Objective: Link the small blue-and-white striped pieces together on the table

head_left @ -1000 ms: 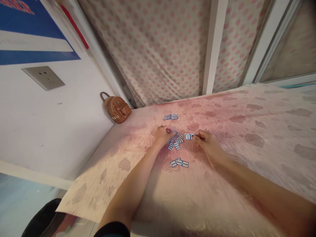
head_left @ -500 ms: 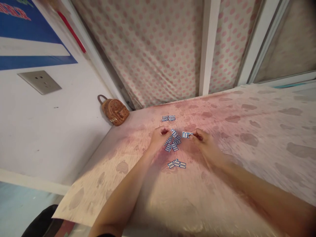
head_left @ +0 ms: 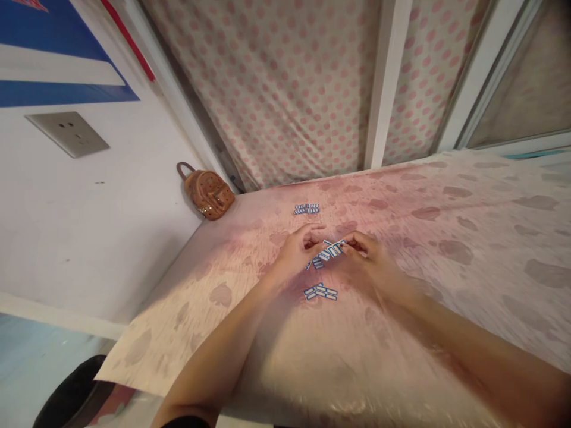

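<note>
Head view: flat white rectangular pieces with blue edging (head_left: 333,249) are pinched in the right hand (head_left: 368,249). Right grip is closed on their right end, thumb against index finger. Held pieces are slanted down to the left, with one crossed behind at the top. Exact count cannot be told.

Left hand (head_left: 298,249) is placed just beside, at the left end of the held pieces. Left index finger is extended, thumb is pointed at the pieces. Whether anything is grasped by the left grip cannot be told; contact is partly hidden.

More of the same kind, a shadowed blue-and-white group (head_left: 317,263), is seen just below the held pieces, partly covered by the left hand. A near blue-and-white cluster (head_left: 320,291) is laid overlapping on the pink-and-cream spade-patterned desk (head_left: 357,356), closer to the person. A far blue-and-white cluster (head_left: 307,208) is set beyond the hands, in two rows.

A small brown leather-look backpack (head_left: 209,193) is stood at the far left corner, by the white wall (head_left: 134,142). The far edge is backed by a beige curtain with pink dots (head_left: 285,89).
</note>
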`<state>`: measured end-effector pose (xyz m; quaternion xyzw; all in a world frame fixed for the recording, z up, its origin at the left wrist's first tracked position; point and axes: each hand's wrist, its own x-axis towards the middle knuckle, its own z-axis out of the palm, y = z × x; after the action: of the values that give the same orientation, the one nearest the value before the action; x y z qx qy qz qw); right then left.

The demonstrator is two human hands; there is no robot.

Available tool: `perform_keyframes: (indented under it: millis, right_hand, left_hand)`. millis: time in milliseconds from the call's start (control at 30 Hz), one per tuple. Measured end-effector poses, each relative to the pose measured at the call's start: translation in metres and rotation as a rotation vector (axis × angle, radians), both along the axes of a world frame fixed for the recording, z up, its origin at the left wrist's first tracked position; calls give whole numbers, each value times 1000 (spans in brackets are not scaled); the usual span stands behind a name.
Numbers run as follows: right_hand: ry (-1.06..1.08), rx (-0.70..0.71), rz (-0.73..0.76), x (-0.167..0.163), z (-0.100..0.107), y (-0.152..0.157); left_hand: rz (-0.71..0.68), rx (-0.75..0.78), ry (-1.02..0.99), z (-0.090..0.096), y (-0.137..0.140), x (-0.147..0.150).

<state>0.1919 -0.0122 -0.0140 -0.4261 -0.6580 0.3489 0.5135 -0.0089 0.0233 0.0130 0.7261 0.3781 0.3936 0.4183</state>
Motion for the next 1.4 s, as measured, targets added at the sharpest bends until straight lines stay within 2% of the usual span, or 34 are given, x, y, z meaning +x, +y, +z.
perform_keyframes:
  millis: [267,400,567,633,733,867,1167,1400]
  right_hand:
    - [-52,-70,80,-1,-8,1]
    - [-14,-76,7,-1,-2,-1]
    - [71,-85,-83,-1,5,-1]
    - [90,-93,-82,-1,5,0]
    - [124,-108,-73,-1,3,2]
    - [125,-74,-168,-2,0,3]
    - [48,-24,-201,-3,-2,0]
    - [26,-34,-217,-3,-1,-3]
  left_hand:
    - [-26,-34,-28,6,-10,5]
    - [51,-100,-87,4,-8,7]
    - [-5,-281,-49,0,-7,5]
    - [22,-310,-61,-2,-8,5]
    - [76,-308,-107,-4,-9,7]
    - [112,-273,-117,-5,-9,8]
    - [90,-280,-134,1,-17,12]
    - [90,-284,-146,-4,-18,13]
